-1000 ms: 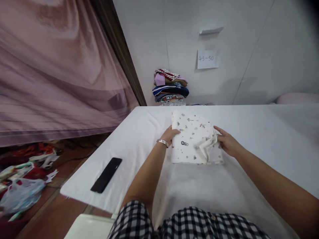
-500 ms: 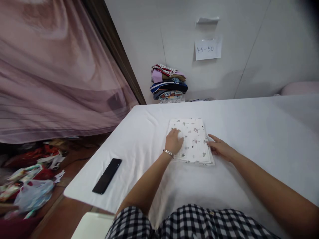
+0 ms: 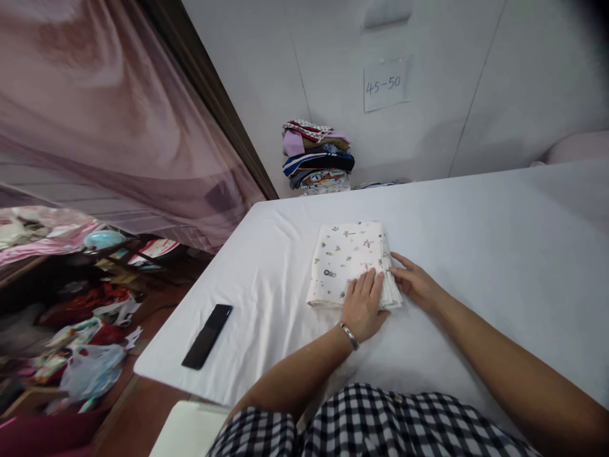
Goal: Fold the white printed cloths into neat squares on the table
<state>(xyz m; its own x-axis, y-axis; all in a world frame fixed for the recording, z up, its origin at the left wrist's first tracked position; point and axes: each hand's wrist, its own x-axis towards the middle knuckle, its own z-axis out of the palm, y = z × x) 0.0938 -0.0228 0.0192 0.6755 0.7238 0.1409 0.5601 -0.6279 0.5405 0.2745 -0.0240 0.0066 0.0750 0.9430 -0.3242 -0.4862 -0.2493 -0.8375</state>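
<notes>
Resting flat on the near right corner of a folded, printed white cloth (image 3: 337, 254), the left hand (image 3: 364, 308) has shifted across from the cloth's left side, where it lay half a second earlier. The cloth is also narrower than one second ago, when its right part was rumpled; its layers now show along the right edge. It lies on the white tabletop (image 3: 457, 235), in front of the wearer's checked shirt (image 3: 352, 422).

Left hand: fingers extended and only slightly spread, palm down, gripping nothing. Right hand (image 3: 417, 284): fingers partly bent, tips at the cloth's right edge; whether they pinch it cannot be told from here.

Count of items: one cloth; one black phone (image 3: 207, 336), well apart to the left on the same surface; one silver-coloured bracelet (image 3: 350, 336), on the left wrist; one stack of folded fabrics (image 3: 318, 158) beyond the far edge; two papers on the wall (image 3: 438, 63), the lower sheet (image 3: 387, 85) marked "45-50"; one pink curtain (image 3: 118, 120) at left.
</notes>
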